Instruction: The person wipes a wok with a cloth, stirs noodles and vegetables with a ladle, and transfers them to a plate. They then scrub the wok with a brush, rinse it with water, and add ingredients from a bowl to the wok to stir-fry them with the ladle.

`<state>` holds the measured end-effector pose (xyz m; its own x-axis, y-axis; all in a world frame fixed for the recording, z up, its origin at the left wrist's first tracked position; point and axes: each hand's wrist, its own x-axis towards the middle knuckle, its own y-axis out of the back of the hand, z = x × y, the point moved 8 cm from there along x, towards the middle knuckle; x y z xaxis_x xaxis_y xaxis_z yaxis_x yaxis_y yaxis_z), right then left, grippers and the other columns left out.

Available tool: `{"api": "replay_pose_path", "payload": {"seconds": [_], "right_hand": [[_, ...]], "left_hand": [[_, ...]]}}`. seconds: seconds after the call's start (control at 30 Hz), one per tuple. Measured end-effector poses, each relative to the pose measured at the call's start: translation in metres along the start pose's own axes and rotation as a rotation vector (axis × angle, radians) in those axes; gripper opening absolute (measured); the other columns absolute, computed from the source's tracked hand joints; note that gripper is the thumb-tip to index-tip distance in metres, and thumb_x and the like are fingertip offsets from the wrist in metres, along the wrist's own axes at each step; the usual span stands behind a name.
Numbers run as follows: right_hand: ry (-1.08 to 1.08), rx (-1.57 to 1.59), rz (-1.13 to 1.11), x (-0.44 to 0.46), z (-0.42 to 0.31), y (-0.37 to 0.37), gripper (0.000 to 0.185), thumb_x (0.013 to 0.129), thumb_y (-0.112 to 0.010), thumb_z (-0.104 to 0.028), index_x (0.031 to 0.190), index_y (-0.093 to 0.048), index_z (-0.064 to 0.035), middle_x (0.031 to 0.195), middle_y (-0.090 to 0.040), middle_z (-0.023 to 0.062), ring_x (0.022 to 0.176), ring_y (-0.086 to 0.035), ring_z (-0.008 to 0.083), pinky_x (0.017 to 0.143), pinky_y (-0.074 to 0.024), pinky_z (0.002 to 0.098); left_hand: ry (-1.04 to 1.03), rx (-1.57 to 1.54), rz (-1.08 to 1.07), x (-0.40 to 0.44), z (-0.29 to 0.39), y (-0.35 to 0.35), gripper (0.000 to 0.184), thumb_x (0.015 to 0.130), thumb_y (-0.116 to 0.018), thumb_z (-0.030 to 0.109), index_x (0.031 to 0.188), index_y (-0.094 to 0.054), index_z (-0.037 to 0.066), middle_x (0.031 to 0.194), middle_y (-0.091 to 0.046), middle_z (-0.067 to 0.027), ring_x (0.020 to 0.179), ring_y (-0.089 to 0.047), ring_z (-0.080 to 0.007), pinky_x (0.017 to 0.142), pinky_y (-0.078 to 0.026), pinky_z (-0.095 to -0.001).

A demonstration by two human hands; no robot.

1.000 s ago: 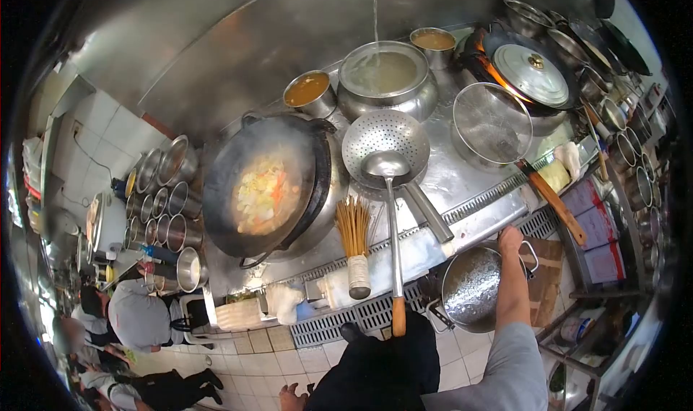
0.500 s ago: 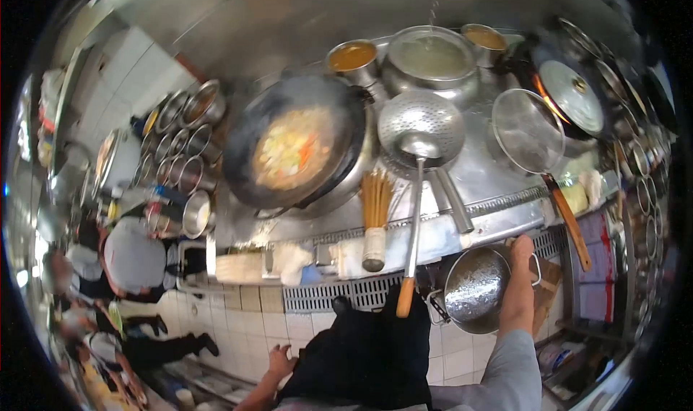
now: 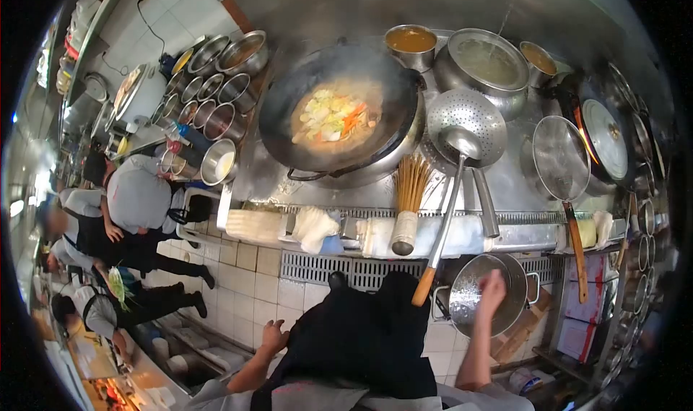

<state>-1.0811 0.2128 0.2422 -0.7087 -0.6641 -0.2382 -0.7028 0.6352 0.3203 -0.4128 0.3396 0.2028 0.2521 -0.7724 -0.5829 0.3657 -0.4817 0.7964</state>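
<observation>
My left hand (image 3: pixel 273 335) hangs beside my dark apron (image 3: pixel 354 339), fingers apart and holding nothing. Above the opening of a large two-handled metal pot (image 3: pixel 462 310) is my right hand (image 3: pixel 493 290); motion blurs its fingers, and nothing shows in it. A wok (image 3: pixel 281 126) on the stove contains a steaming mix of cut vegetables (image 3: pixel 336 115). Lying from the stove over its front edge are a ladle (image 3: pixel 460 144) with a wooden handle end and a bamboo wok brush (image 3: pixel 412 187). The ladle's bowl rests on a perforated strainer (image 3: pixel 476 111).
A pot of cloudy liquid (image 3: pixel 476 82) stands behind the strainer, flanked by bowls of brownish liquid (image 3: pixel 410 50). At right are a mesh sieve (image 3: pixel 561 158) and a lidded pan (image 3: pixel 605 136). Metal containers (image 3: pixel 224 122) crowd the left; co-workers (image 3: pixel 137 194) stand beyond. Folded cloths (image 3: pixel 314 229) line the front edge.
My right hand has left the stove's front edge near the pot's handle and moved left over the pot. The view has turned, shifting the stove items rightward. My left hand stays by the apron.
</observation>
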Motion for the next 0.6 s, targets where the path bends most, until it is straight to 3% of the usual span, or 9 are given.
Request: {"api": "replay_pose_path", "payload": {"seconds": [0.07, 0.13, 0.23, 0.3, 0.43, 0.6], "right_hand": [[-0.158, 0.239, -0.29, -0.072, -0.026, -0.072, 0.043, 0.096, -0.049, -0.044, 0.113, -0.058, -0.0051, 0.094, -0.063, 0.0076, 0.079, -0.061, 0.014, 0.064, -0.0489, 0.0257], [-0.409, 0.519, -0.57, -0.119, -0.06, -0.132, 0.04, 0.093, -0.06, -0.024, 0.123, -0.047, -0.0016, 0.099, -0.062, 0.0132, 0.078, -0.062, 0.0181, 0.066, -0.0539, 0.0307], [-0.437, 0.516, -0.594, -0.124, -0.071, -0.158, 0.035, 0.087, -0.065, -0.015, 0.114, -0.046, -0.0056, 0.071, -0.053, 0.0069, 0.048, -0.051, 0.0151, 0.04, -0.0439, 0.0275], [-0.327, 0.442, -0.51, -0.115, -0.087, -0.151, 0.028, 0.086, -0.062, -0.008, 0.105, -0.043, -0.0042, 0.06, -0.044, 0.0026, 0.039, -0.042, 0.0116, 0.032, -0.0345, 0.0259], [-0.302, 0.52, -0.592, -0.115, -0.154, -0.141, 0.022, 0.084, -0.058, -0.003, 0.1, -0.042, -0.0058, 0.059, -0.044, 0.0033, 0.038, -0.042, 0.011, 0.03, -0.0339, 0.0254], [-0.114, 0.538, -0.808, -0.136, -0.215, -0.183, 0.032, 0.088, -0.053, -0.004, 0.118, -0.042, -0.0031, 0.063, -0.046, 0.0042, 0.04, -0.045, 0.013, 0.034, -0.0382, 0.0257]], "left_hand": [[0.022, 0.015, -0.061, 0.005, -0.013, -0.019, 0.052, 0.077, -0.067, 0.025, 0.124, -0.056, 0.005, 0.124, -0.049, -0.0352, 0.117, -0.047, -0.0468, 0.101, -0.038, -0.0484], [-0.002, 0.019, -0.057, 0.016, -0.023, -0.041, 0.049, 0.079, -0.067, 0.025, 0.122, -0.056, 0.004, 0.122, -0.05, -0.0339, 0.116, -0.048, -0.0458, 0.1, -0.04, -0.0486], [-0.017, -0.023, -0.059, 0.032, -0.017, -0.043, 0.049, 0.079, -0.067, 0.023, 0.122, -0.056, 0.004, 0.121, -0.052, -0.0329, 0.114, -0.049, -0.045, 0.098, -0.041, -0.0482], [-0.026, -0.079, -0.015, 0.043, -0.013, -0.038, 0.047, 0.079, -0.066, 0.021, 0.122, -0.056, 0.004, 0.12, -0.053, -0.0316, 0.113, -0.05, -0.0439, 0.098, -0.042, -0.0471], [-0.007, -0.196, 0.061, 0.047, -0.005, -0.02, 0.046, 0.079, -0.064, 0.019, 0.121, -0.056, 0.002, 0.116, -0.056, -0.0291, 0.111, -0.053, -0.0413, 0.097, -0.043, -0.0452], [0.013, -0.234, 0.082, 0.045, -0.038, -0.019, 0.046, 0.078, -0.064, 0.022, 0.119, -0.057, 0.001, 0.11, -0.06, -0.0281, 0.108, -0.055, -0.0407, 0.095, -0.044, -0.0434]]}}
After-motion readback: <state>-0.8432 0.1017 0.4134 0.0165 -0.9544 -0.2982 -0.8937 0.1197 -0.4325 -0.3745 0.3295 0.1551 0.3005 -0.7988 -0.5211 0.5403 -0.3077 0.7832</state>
